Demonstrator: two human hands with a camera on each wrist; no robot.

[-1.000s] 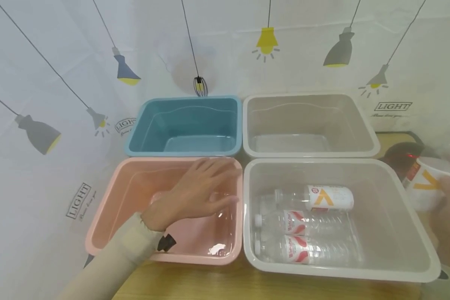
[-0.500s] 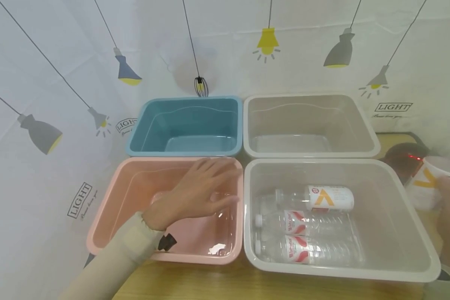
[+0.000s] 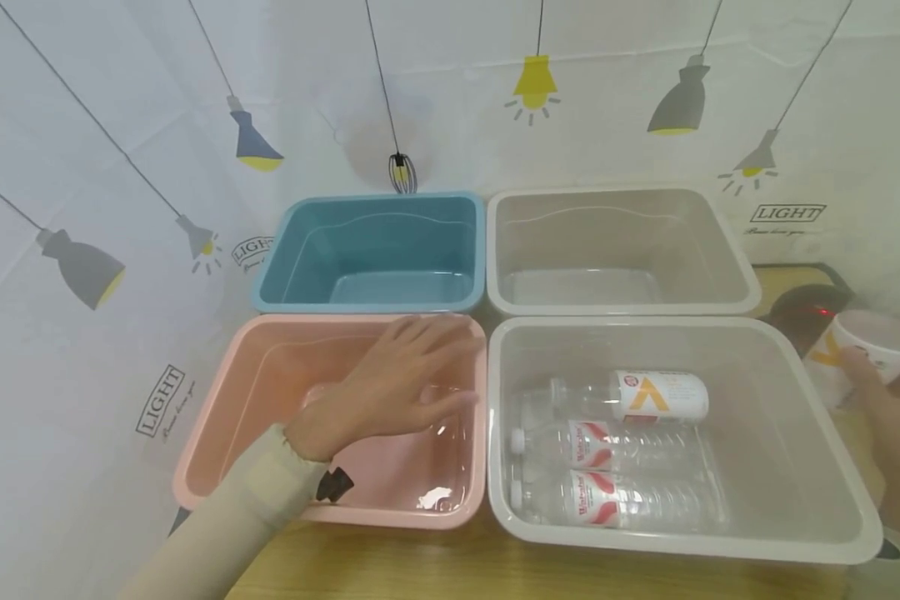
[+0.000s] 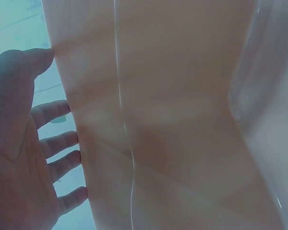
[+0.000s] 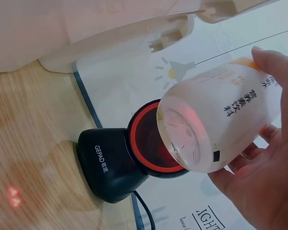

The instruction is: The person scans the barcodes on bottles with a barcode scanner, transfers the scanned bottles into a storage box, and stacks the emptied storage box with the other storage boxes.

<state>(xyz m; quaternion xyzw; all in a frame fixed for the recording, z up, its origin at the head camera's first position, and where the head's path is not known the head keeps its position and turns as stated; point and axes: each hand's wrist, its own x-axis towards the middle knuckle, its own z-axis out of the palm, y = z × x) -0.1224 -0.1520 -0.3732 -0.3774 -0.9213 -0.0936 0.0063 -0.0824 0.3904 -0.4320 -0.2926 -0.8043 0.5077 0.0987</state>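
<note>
Bottle [image 5: 218,110], clamped in the right grip [image 5: 264,182] with its base [image 5: 185,134] near the scanner [image 5: 113,158], probably needs a slow turn so its label [image 5: 242,98] faces the window [image 5: 149,136] squarely, while the left grip [image 3: 390,392], fingers apart, touches the pink tub [image 3: 382,519]

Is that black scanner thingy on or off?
On: red light glows inside the black scanner, on the bottom of the held bottle, and in spots on the wooden table.
</note>
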